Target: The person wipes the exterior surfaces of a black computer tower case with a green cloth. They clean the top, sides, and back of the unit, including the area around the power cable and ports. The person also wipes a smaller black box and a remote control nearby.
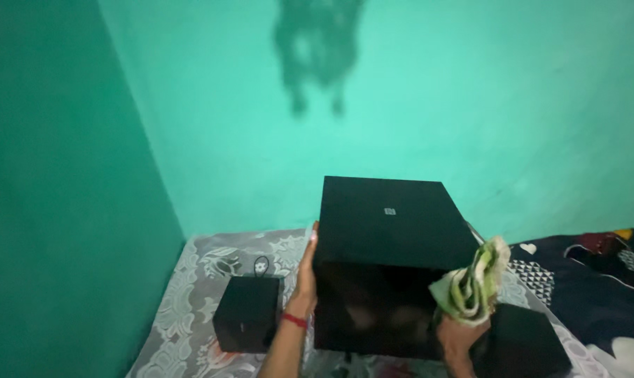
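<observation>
A large glossy black box-shaped speaker stands on a patterned grey cloth. My left hand, with a red band at the wrist, lies flat against the speaker's left side. My right hand is at the speaker's lower right front corner and grips a crumpled green and white rag, which touches the speaker's right edge.
A small black speaker with a coiled black cord behind it sits to the left. Another small black speaker sits at lower right. Green walls meet in a corner behind. A dark patterned blanket lies at right.
</observation>
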